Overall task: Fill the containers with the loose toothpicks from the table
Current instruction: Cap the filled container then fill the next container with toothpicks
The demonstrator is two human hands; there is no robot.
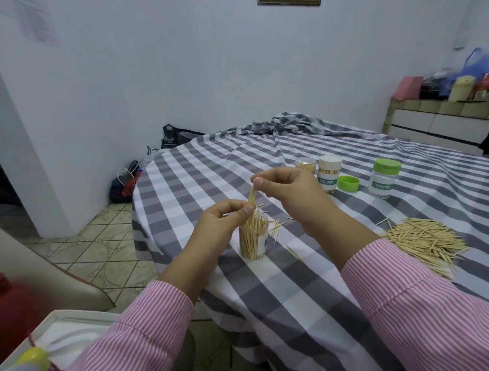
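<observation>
A plain room with pale walls and a tiled floor.
The walls [185, 66] are pale bluish-white, and a dark frame [289, 2] shows at the top edge. The floor [105, 238] has beige tiles with a pattern. The bench [291, 304] wears a grey and white checked cloth. Dark bags [127, 182] lie on the floor by the wall. At the right, a tiled counter [436, 116] carries bags and bottles. The light is soft and even.
</observation>
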